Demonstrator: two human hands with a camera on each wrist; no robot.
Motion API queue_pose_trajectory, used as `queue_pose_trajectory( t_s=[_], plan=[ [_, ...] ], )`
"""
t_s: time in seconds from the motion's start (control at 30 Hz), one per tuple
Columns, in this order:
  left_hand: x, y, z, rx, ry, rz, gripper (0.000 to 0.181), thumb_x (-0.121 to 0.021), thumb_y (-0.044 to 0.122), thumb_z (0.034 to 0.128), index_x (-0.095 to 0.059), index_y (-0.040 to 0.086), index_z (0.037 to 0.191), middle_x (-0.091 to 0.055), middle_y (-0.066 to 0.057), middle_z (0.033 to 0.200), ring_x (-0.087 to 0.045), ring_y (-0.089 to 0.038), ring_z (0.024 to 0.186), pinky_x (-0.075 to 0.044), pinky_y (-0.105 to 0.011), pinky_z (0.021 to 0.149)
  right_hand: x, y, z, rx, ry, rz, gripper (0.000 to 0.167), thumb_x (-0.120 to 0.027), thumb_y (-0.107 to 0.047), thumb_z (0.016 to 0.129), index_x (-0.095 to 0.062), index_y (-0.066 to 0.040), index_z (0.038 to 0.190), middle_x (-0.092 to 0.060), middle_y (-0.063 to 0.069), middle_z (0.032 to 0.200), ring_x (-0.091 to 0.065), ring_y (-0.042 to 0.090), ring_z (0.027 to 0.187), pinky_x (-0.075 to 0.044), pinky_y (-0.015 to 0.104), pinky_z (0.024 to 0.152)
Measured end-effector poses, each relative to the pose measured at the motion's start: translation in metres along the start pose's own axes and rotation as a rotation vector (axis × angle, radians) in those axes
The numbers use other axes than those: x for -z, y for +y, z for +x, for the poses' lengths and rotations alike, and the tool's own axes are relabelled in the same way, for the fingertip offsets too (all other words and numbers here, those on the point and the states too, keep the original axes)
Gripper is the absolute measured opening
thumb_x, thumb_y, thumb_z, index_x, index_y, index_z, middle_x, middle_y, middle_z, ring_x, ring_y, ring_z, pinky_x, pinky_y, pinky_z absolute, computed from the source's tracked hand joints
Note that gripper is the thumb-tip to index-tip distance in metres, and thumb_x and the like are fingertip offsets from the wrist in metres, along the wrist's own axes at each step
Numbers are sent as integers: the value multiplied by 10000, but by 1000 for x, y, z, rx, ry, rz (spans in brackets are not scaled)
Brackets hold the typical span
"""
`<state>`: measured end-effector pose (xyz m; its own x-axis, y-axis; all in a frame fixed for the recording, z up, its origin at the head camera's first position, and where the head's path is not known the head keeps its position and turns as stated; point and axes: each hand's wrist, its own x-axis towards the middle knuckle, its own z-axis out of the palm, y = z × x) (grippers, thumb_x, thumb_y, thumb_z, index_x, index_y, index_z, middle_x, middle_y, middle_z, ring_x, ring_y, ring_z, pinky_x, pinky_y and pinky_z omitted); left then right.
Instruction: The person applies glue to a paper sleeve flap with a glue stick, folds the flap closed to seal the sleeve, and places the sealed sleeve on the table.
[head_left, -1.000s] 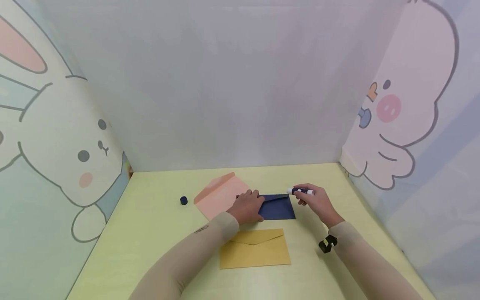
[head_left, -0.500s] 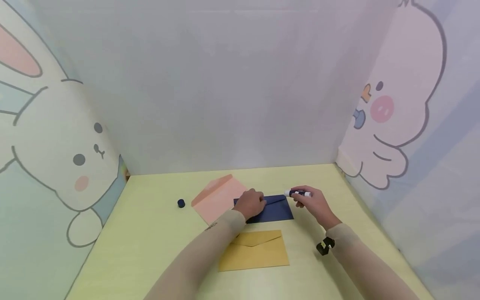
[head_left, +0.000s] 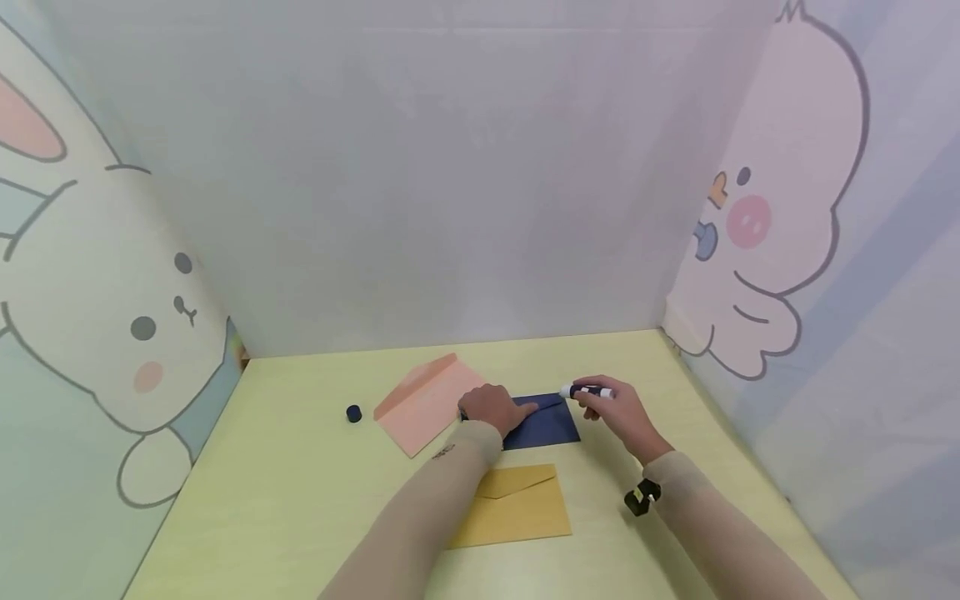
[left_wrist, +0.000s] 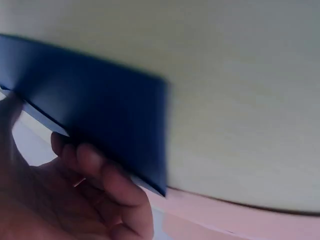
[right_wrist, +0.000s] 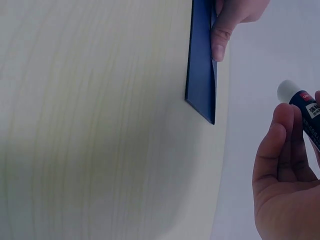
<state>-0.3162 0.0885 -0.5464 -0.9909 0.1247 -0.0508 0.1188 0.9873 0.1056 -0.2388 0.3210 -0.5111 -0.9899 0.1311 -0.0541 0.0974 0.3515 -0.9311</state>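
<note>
In the head view a dark blue envelope (head_left: 546,427) lies on the table with its flap side up. My left hand (head_left: 491,408) is over its left part, thumb stretched along the flap; in the left wrist view the curled fingers of my left hand (left_wrist: 107,187) hold the envelope's edge (left_wrist: 110,100). The right wrist view shows the left thumb (right_wrist: 219,42) on the flap. A glue stick (head_left: 588,391), dark with white ends, is pinched in my right hand (head_left: 626,417) by the envelope's upper right corner. Its white end (right_wrist: 288,91) points towards the envelope.
A pink envelope (head_left: 420,408) with its flap open lies at the left, partly behind the left hand. Nearer the front is a yellow envelope (head_left: 517,510), partly under the left forearm. A dark cap (head_left: 354,413) stands farther left. Walls rise behind and beside the table.
My left hand has turned on the dark blue envelope, and its thumb now stretches to the right along the flap. The right hand still holds the glue stick by the corner. The head view has shifted slightly.
</note>
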Motion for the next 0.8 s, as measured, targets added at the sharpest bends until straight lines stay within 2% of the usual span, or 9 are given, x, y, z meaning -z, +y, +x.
queue_pose_trajectory(
  t_s=[0.07, 0.17, 0.23, 0.37, 0.57, 0.67, 0.73, 0.8],
  plan=[
    [2, -5, -1, 15, -17, 12, 888, -635, 1028, 925, -665, 185, 645, -622, -13, 610, -663, -239, 614, -553, -435, 600, -3, 0, 1, -3, -4, 5, 443, -832, -282, 1117, -778, -37, 1482, -832, 135, 1080, -770, 183, 877, -678, 360, 876],
    [1, -11, 0, 6, -25, -53, 884, -690, 1018, 898, -592, 191, 600, -527, -2, 564, -599, -223, 569, -455, -398, 531, -6, 1, 1, -2, -16, 10, 442, -833, -280, 1115, -778, -34, 1478, -831, 132, 1070, -768, 186, 875, -684, 368, 879],
    [1, -13, 0, -1, -7, -104, 865, -744, 990, 886, -579, 191, 601, -522, -6, 568, -595, -227, 577, -444, -384, 529, -7, 1, 2, 7, -23, 13, 442, -831, -276, 1116, -776, -27, 1477, -829, 132, 1066, -767, 193, 875, -687, 378, 878],
    [3, -18, 4, -21, 14, -169, 817, -830, 904, 897, -577, 182, 611, -560, -18, 578, -620, -227, 585, -499, -363, 544, -10, -1, 1, 11, -27, 3, 441, -826, -288, 1120, -777, -31, 1476, -830, 169, 1102, -765, 203, 887, -682, 368, 873],
    [4, -30, 8, -65, -34, -308, 759, -916, 674, 977, -443, 199, 622, -384, 29, 563, -535, -194, 549, -414, -333, 546, -11, 1, -1, -12, -38, -12, 447, -818, -305, 1125, -776, -42, 1483, -836, 173, 1133, -769, 218, 902, -664, 355, 843],
    [2, -36, 14, -94, -61, -338, 670, -917, 537, 1029, -493, 176, 656, -394, 18, 589, -533, -197, 573, -439, -343, 587, -10, 1, -1, -11, -44, -17, 454, -814, -304, 1128, -771, -35, 1491, -840, 148, 1107, -771, 213, 897, -655, 347, 819],
    [1, -40, 17, -116, -72, -343, 556, -903, 448, 1062, -586, 144, 722, -469, -3, 622, -562, -204, 611, -484, -353, 633, -10, 1, -1, -6, -47, -15, 453, -819, -297, 1124, -772, -33, 1489, -837, 148, 1089, -767, 208, 885, -653, 349, 818],
    [-6, -44, 23, -140, -65, -324, 427, -880, 392, 1087, -693, 118, 818, -575, -25, 680, -612, -210, 656, -536, -364, 670, -11, 1, -1, -1, -49, -8, 453, -825, -294, 1120, -775, -31, 1485, -836, 144, 1076, -766, 202, 874, -655, 355, 820]
  ],
)
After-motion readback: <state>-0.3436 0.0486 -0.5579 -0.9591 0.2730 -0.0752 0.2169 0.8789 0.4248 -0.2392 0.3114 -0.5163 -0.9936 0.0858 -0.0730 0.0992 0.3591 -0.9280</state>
